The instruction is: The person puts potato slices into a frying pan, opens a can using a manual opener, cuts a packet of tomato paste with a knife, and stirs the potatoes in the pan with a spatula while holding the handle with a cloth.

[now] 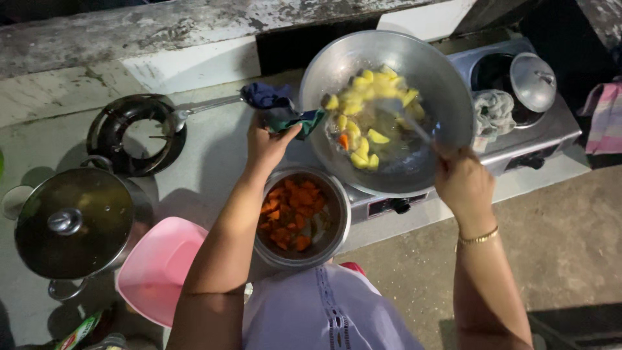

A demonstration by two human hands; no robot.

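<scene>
the wok (pixel 389 71) sits tilted on the burner of a small gas stove (pixel 518 139), at about 1 o'clock from the person's body. inside it there are yellow chunks (pixel 363 123), maybe potato, with one or two orange pieces, lying in a little liquid or oil. the left hand (pixel 269 146) closes around a dark blue-green cloth (pixel 285 110) which wraps the wok's edge at 9 o'clock. the right hand (pixel 463 185) is closed on a thin utensil (pixel 408 120), and its tip goes into the food.

i judge the cooking is in the middle: the yellow pieces are already in the wok, while a metal bowl (pixel 301 217) of orange chunks, at 6 o'clock from the wok, is full and not yet added.

the utensil is blurred, so i cannot tell if it is a spoon or spatula. flame under the wok is hidden. at 9 o'clock stand a lidded pot (pixel 68 223) and a pink basin (pixel 159 266), and at 10 o'clock an empty burner ring (pixel 133 133) with a ladle (pixel 201 109). the basin's lower part is cut off by the arm.
</scene>
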